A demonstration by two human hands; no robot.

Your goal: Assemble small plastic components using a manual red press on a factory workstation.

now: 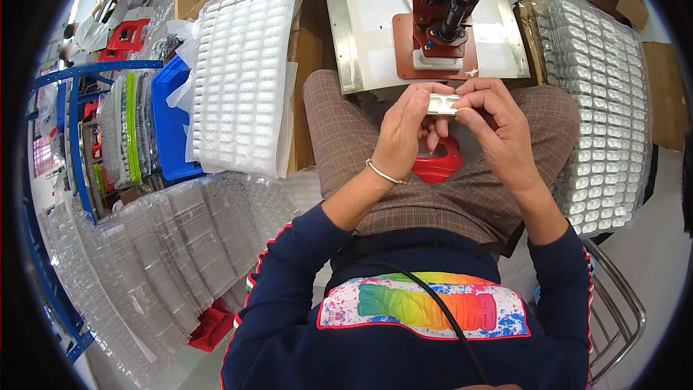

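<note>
Hands are meeting over my lap, and between them I am pinching a small white plastic part (442, 104). My left hand (404, 133) is closing its fingertips on the part's left end while my right hand (497, 130) is clamping the right end from above, so both are shut on the piece and steadying it at a height where I can look it over, just in front of the red hand press (442, 14) standing on the pale tabletop (375, 36). I am sitting close so the press stays within easy reach. A red seat edge (439, 165) is showing between my knees. Trays of white parts (242, 72) are lying to my left and filled clear trays (606, 101) to my right, flanking me. Empty clear blister trays (144, 260) are piling up lower left, near the floor.
</note>
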